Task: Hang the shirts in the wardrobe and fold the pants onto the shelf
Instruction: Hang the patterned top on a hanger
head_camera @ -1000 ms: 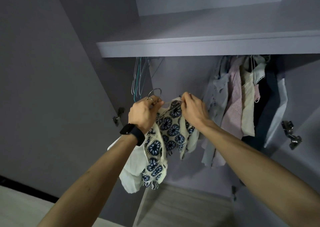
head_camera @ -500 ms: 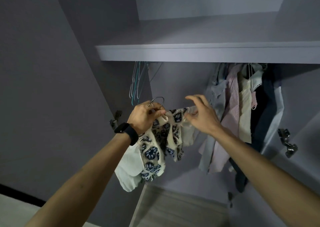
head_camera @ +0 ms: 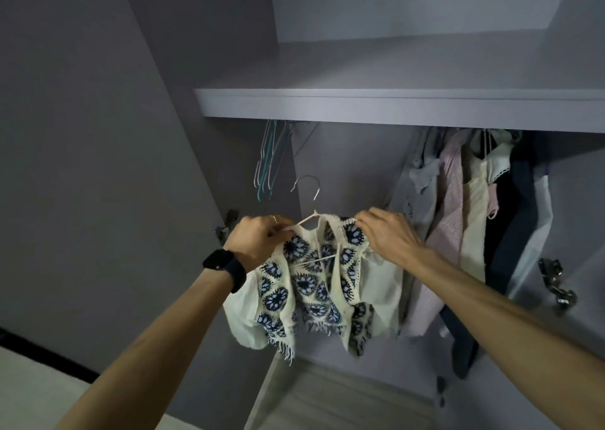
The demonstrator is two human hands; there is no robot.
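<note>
A cream shirt with dark blue flower patches (head_camera: 307, 285) hangs spread on a pale hanger (head_camera: 307, 218) whose metal hook stands free above it. My left hand (head_camera: 258, 238) pinches the shirt's left shoulder on the hanger. My right hand (head_camera: 388, 234) grips the right shoulder. Both hold it in front of the open wardrobe, below the shelf (head_camera: 393, 107). The rail under the shelf is hidden.
Several empty hangers (head_camera: 270, 161) hang under the shelf at the left. Several hung garments (head_camera: 474, 220) fill the right side. An open door (head_camera: 98, 167) stands at the left, with metal hinges (head_camera: 556, 285) on the right wall.
The shirt was bunched in my left hand by the hook. Now it is spread wide across the hanger, with my left hand shifted to the left shoulder and my right hand gripping the right one.
</note>
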